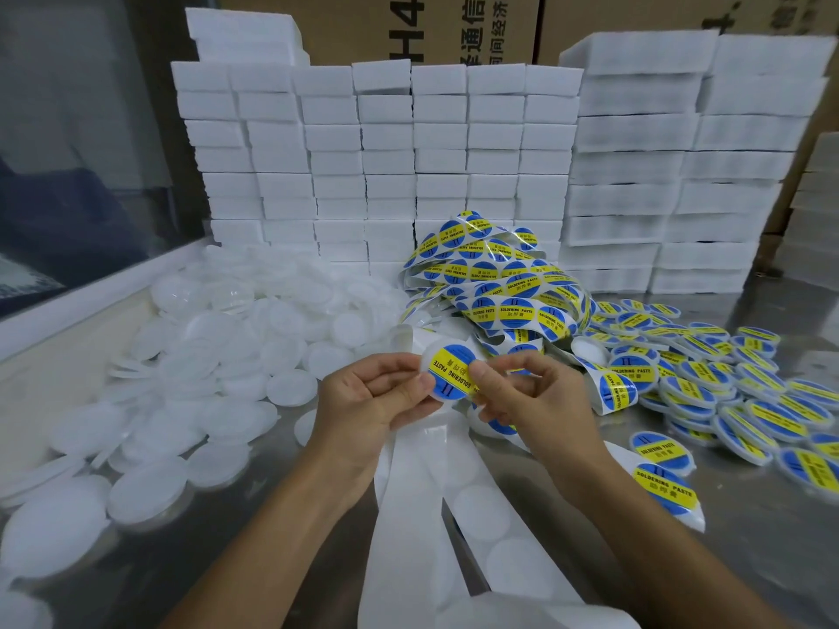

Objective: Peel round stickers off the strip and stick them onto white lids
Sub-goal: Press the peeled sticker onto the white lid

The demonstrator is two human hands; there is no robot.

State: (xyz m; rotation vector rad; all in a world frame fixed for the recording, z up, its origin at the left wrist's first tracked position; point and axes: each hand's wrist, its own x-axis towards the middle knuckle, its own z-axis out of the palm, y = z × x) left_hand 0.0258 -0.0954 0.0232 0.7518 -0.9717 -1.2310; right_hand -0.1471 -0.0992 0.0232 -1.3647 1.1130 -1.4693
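Note:
My left hand (372, 397) grips a white lid (429, 356) by its left edge, in the middle of the view. A round blue and yellow sticker (450, 372) lies on the lid's face. My right hand (531, 397) pinches the lid's right edge, thumb on the sticker, other fingers curled behind. A tangled strip of stickers (499, 274) is heaped just beyond my hands. The used white backing strip (426, 506) with round blank spots trails down between my forearms.
A big heap of bare white lids (204, 365) covers the left of the metal table (749, 537). Stickered lids (726, 388) pile up on the right. Stacks of white foam blocks (408, 165) wall off the back, with cardboard boxes (408, 25) behind.

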